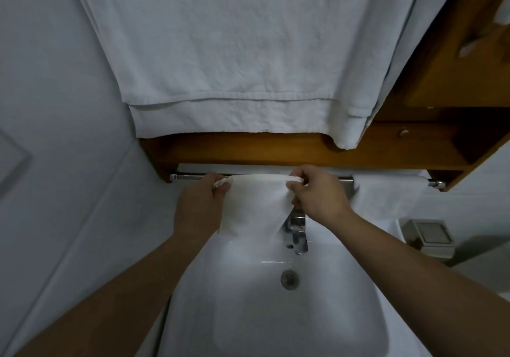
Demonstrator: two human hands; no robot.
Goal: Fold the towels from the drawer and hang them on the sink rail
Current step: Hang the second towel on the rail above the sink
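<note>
Down low, the white sink (248, 315) holds a round metal drain (289, 280), and a shiny tap (299, 232) sticks out over its back edge. On the far left is a plain pale wall (55, 108). Next comes a metal rail (190, 176) that runs under a brown wooden shelf (248, 148). The left hand (202, 199) pinches the left top corner of a small white towel (256, 205) with curled fingers. The towel's top edge is stretched flat right at the rail, but I cannot tell if it lies over it. The rest of the towel hangs down in front of the tap, to the back of the sink. The right hand (317, 194) pinches the right top corner between thumb and fingers. Above the shelf, a big white towel (234, 53) hangs down, folded double. Further right, a second towel (386, 194) hangs over the rail, near its end. Up in the right corner, the wooden shelf has open boxes with something white (502, 12) inside, too blurry to name. Low on the right, beside the sink, stands a grey metal bin (426, 236).
</note>
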